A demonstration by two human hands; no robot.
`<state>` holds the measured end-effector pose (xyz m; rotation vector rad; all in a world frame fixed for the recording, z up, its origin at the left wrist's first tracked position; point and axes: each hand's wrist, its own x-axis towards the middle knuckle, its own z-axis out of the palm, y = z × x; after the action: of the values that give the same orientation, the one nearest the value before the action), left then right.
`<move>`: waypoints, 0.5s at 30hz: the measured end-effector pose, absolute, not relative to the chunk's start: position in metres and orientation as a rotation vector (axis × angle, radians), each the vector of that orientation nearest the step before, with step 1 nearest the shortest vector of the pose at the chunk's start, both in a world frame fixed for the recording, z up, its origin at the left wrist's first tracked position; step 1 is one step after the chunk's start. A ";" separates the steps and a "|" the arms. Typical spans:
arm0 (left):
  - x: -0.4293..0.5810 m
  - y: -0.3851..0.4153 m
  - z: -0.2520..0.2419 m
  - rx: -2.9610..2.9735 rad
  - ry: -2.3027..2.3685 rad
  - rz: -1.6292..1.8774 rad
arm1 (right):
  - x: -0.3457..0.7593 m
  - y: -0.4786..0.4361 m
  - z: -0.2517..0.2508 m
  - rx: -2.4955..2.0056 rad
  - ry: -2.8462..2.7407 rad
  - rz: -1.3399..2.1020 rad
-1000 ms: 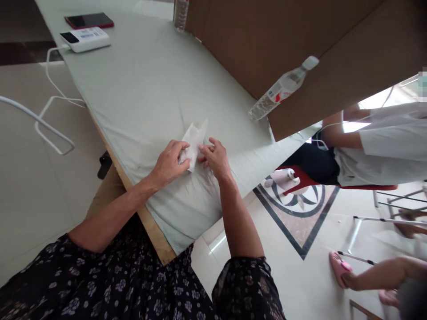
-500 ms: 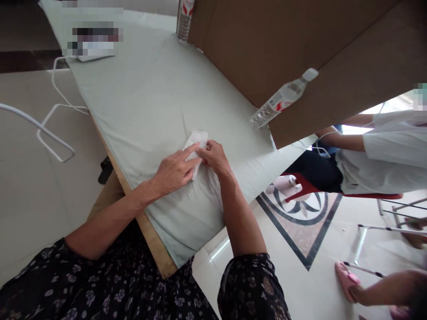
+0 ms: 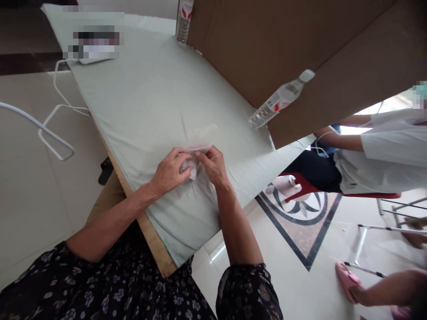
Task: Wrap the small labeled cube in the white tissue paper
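Observation:
A thin white tissue-like sheet (image 3: pixel 202 140) is between my hands, just above the pale green cloth (image 3: pixel 133 102) on the table. Its far part is see-through and blurred, and a crumpled part shows under my left fingers. My left hand (image 3: pixel 171 171) curls around the crumpled part, thumb and fingers closed on it. The right hand (image 3: pixel 214 165) pinches the sheet's near edge between thumb and forefinger. My fingers hide part of the sheet, so I cannot tell whether it is one layer or several.
A clear bottle (image 3: pixel 280 100) stands before a brown cardboard panel (image 3: pixel 253 53); another bottle (image 3: pixel 183 24) stands at its far end. A white device (image 3: pixel 96 58) with a cable lies far left. A co-worker in a white shirt (image 3: pixel 390 151) sits at right. The table's wooden edge (image 3: pixel 151 242) is near me.
The sheet lay flatter under my left fingertips; now it is lifted and spreads outward between both hands. My left fingers have gone from stretched out to curled around it.

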<state>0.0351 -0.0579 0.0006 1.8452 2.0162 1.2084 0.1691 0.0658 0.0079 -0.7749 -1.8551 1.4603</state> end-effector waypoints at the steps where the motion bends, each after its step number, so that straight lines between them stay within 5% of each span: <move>1: 0.036 -0.060 -0.001 1.774 2.069 1.241 | 0.173 0.060 0.008 -0.762 -1.888 1.427; 15: 0.004 -0.050 0.001 1.796 1.748 1.171 | 0.204 0.022 -0.003 -0.518 -2.301 0.802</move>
<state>0.0043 -0.0504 0.0006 1.7956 1.7485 1.1710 0.2036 0.0218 -0.0028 -0.5176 -2.3015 0.8022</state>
